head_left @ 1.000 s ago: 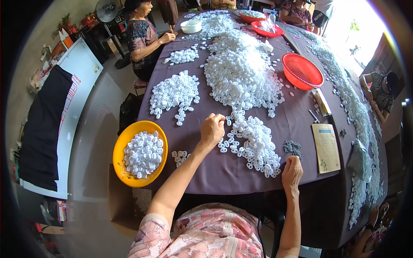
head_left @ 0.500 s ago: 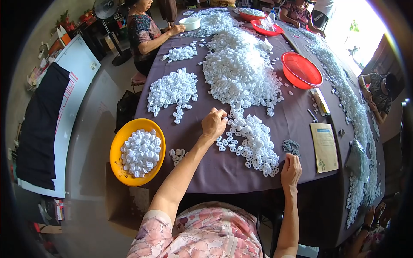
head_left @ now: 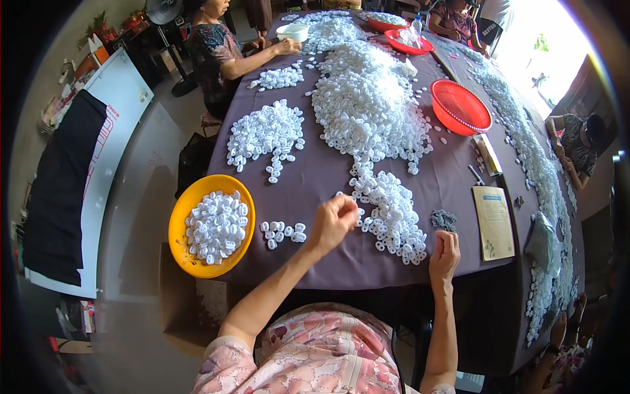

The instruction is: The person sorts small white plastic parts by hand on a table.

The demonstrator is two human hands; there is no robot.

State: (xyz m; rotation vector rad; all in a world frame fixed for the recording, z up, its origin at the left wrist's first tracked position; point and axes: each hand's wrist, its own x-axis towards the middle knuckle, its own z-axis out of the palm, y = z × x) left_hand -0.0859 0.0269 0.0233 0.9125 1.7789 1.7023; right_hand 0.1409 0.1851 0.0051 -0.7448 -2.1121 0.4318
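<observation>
My left hand [head_left: 333,224] is closed in a pinch at the left edge of a near heap of small white oval plastic pieces with holes [head_left: 396,226]. What its fingertips hold, if anything, is hidden. My right hand [head_left: 445,255] rests by the table's front edge, right of that heap, with its fingers curled together; their contents cannot be made out. Just beyond it lies a small clump of grey-green pieces [head_left: 443,220]. A little group of white pieces [head_left: 281,231] lies left of my left hand. Further left, a yellow bowl [head_left: 176,238] holds many white pieces.
A huge white heap [head_left: 367,98] runs down the dark tablecloth [head_left: 298,177], with a separate pile [head_left: 262,133] on its left. A red basket [head_left: 467,121] and a tan booklet [head_left: 493,223] lie right. Other people sit round the table, one [head_left: 220,62] at far left.
My left hand has come nearer and slightly right, and more of the little group beside it shows. My right hand has hardly moved. The far-left person's hand has shifted right, to the white bowl.
</observation>
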